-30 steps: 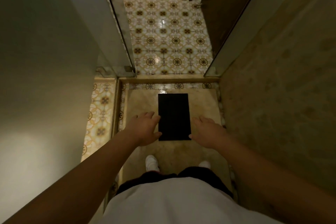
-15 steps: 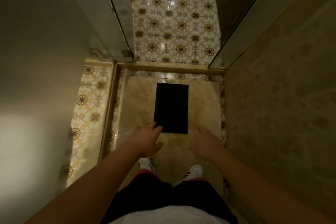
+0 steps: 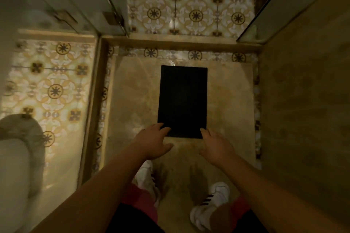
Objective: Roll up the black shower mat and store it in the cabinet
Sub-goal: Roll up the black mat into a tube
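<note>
A flat rectangular black shower mat [image 3: 182, 101] lay on the beige stone shower floor [image 3: 132, 100] while the person's left hand [image 3: 151, 143] and right hand [image 3: 216, 145], fingers spread and empty, reached over its near corners above white sneakers [image 3: 210, 204].

Black mat on beige stone, patterned tiles around

The mat [image 3: 182, 101] is plain black; the floor [image 3: 136, 96] under it is mottled beige-tan. The tiles [image 3: 191, 4] are cream with yellow-ochre petals, dark brown sunburst rounds and square crosses. The 2 shoes [image 3: 210, 206] are white with black stripes; the shorts [image 3: 132, 219] black, edged red.
</note>
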{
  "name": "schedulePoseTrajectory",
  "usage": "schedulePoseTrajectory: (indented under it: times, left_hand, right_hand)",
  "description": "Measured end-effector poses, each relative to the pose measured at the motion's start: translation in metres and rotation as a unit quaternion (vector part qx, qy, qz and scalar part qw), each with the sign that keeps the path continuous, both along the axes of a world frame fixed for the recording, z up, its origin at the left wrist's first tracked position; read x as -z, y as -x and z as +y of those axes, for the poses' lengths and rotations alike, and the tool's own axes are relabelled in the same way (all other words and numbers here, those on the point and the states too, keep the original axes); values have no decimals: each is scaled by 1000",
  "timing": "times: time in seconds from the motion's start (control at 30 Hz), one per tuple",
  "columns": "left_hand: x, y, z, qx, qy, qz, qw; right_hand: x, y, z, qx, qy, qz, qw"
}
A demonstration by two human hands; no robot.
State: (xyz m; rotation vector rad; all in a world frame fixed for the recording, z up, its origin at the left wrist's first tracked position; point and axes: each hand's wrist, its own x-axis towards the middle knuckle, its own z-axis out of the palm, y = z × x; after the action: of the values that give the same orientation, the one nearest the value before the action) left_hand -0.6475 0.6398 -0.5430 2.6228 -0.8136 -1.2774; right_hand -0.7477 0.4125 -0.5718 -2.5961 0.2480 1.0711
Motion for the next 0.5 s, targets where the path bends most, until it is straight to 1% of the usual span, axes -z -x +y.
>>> schedulePoseTrajectory:
  times: [0.13, 0.2, 0.27, 0.37, 0.5]
  left_hand:
    - [133, -19, -1, 26, -21, 6, 999]
    - [193, -26, 0, 87, -43, 1, 995]
    - [246, -34, 0, 157, -45, -3, 987]
    - [309, -42, 4, 205, -22, -30, 978]
    - [365, -24, 10, 235, -31, -82, 968]
  right_hand:
    - [127, -12, 5, -10, 4, 9, 1000]
    - [183, -15, 7, -30, 8, 3, 1000]
    - [230, -17, 8, -43, 15, -2, 999]
    - [286, -21, 7, -61, 28, -16, 998]
    - [335, -17, 4, -114, 46, -26, 992]
